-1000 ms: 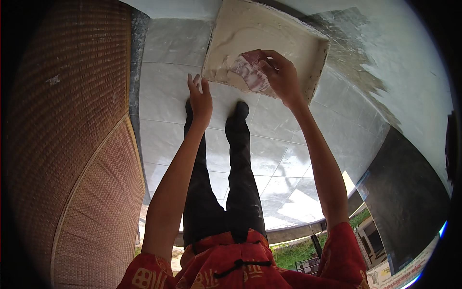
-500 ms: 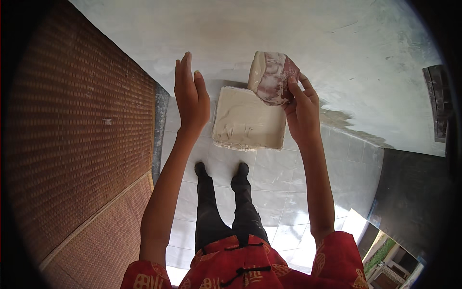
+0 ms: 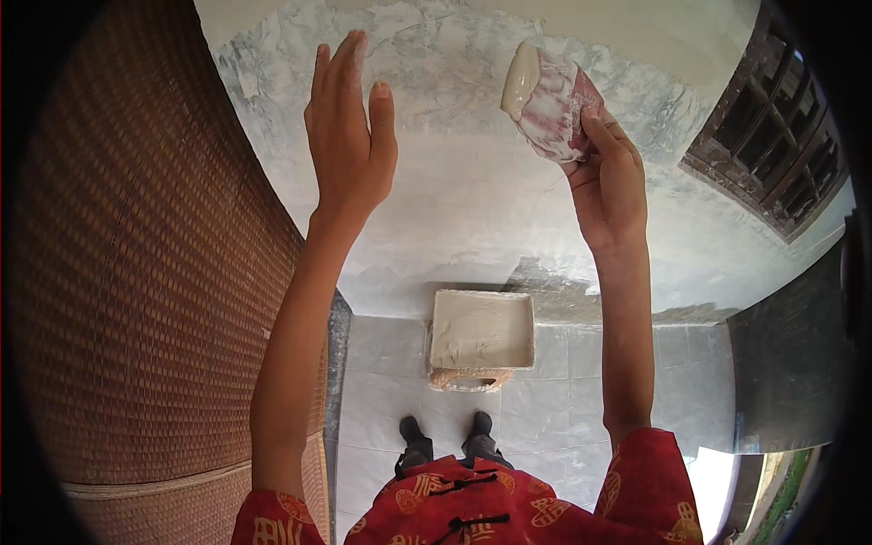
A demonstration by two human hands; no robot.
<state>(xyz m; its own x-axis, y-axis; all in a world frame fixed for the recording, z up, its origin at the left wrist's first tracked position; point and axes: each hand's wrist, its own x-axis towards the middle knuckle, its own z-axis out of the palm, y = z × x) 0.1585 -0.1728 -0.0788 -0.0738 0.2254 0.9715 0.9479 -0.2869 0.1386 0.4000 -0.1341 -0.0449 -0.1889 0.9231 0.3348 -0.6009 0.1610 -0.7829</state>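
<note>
My right hand (image 3: 619,186) grips a flat reddish plaster scraper (image 3: 574,100) by its right side, thumb across its face. White paste smears the scraper, and a thick cream bead of plaster (image 3: 521,80) sits along its left edge. Raised to the left, my left hand (image 3: 350,150) is open with fingers stretched up and thumb apart; it holds nothing. Both hands are in front of the pale wall (image 3: 454,200). Lower down, a square tray (image 3: 532,334) holds smooth cream plaster (image 3: 481,325). It rests on a plaster-spattered stand (image 3: 465,380).
Woven brown matting (image 3: 173,272) covers the left side. Rough whitish patches (image 3: 436,73) show on the upper wall. A dark window grille (image 3: 772,118) is at upper right, and a dark panel (image 3: 786,363) stands below it. Grey floor tiles (image 3: 545,418) lie around my feet.
My view has tilted up, showing more wall and the window grille. Both hands are higher, and the scraper has gone from over the tray to in front of the wall.
</note>
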